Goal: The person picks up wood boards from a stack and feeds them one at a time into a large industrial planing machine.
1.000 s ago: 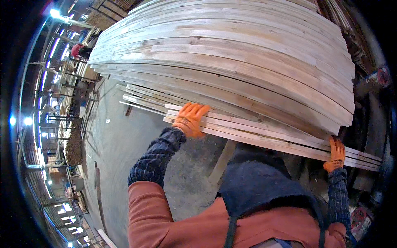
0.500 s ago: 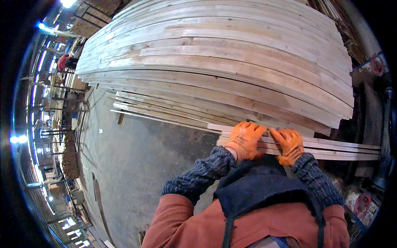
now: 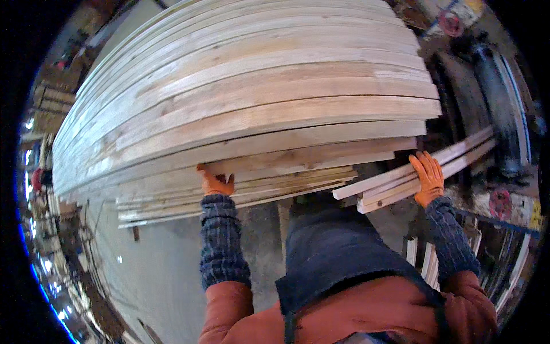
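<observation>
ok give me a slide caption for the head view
Orange-gloved right hand on narrow wooden strips; left hand open near stacked wooden planks.

I counted one left hand (image 3: 217,184) and one right hand (image 3: 428,176), with two orange gloves (image 3: 431,186) and two dark sleeves (image 3: 219,238) between them. I saw one apron (image 3: 341,243). More than ten boards (image 3: 269,80) made up one big stack (image 3: 321,131); I couldn't get an exact figure. I made out at least three strips (image 3: 378,181) at the right hand, plus several in one low pile (image 3: 286,185), too tightly packed for me to number. I also noted two red discs (image 3: 500,204).
</observation>
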The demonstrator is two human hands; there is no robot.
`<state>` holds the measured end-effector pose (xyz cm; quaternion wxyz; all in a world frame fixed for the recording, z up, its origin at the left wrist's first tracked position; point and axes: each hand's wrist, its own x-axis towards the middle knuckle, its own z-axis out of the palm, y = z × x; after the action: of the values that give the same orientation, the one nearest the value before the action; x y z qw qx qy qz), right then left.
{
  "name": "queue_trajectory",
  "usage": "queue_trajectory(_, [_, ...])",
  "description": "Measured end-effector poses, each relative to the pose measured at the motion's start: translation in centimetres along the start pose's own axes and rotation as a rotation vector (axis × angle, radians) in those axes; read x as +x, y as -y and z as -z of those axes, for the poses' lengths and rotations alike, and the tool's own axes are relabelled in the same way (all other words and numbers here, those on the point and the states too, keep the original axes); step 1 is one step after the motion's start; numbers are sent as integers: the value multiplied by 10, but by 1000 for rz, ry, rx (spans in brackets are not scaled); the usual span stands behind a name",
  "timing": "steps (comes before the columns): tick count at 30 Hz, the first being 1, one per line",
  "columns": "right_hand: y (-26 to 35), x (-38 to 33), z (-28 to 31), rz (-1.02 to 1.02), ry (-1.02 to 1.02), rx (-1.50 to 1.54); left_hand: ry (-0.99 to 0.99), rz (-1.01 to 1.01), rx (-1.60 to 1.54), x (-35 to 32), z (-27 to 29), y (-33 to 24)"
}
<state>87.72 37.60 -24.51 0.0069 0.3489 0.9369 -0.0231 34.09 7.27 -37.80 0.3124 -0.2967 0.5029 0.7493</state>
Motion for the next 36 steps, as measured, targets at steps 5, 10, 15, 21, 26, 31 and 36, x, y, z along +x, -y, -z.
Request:
queue_trajectory(5, [-48, -16, -51, -505, -476, -76, -33, -110, 71, 61, 18, 20])
queue_trajectory(10, [-78, 18, -140, -758, -1076, 1845, 187, -580, 769, 110, 62, 14])
queue_trajectory(15, [-92, 54, -193, -260, -125, -86, -84, -111, 141, 105, 50, 7])
queue_trajectory(21, [-109, 84, -186, -762, -127, 1801, 133, -179, 80, 76, 25, 3])
queue_trajectory(26, [-90, 83, -160, -979, 19, 1547, 114, -128, -91, 59, 27, 2])
queue_trajectory(31, [-99, 67, -167, -998, -5, 1702, 49, -15, -188, 49, 34, 4])
queue_trajectory(36, [-144, 76, -168, 76, 200, 289, 118, 36, -267, 39, 36, 8])
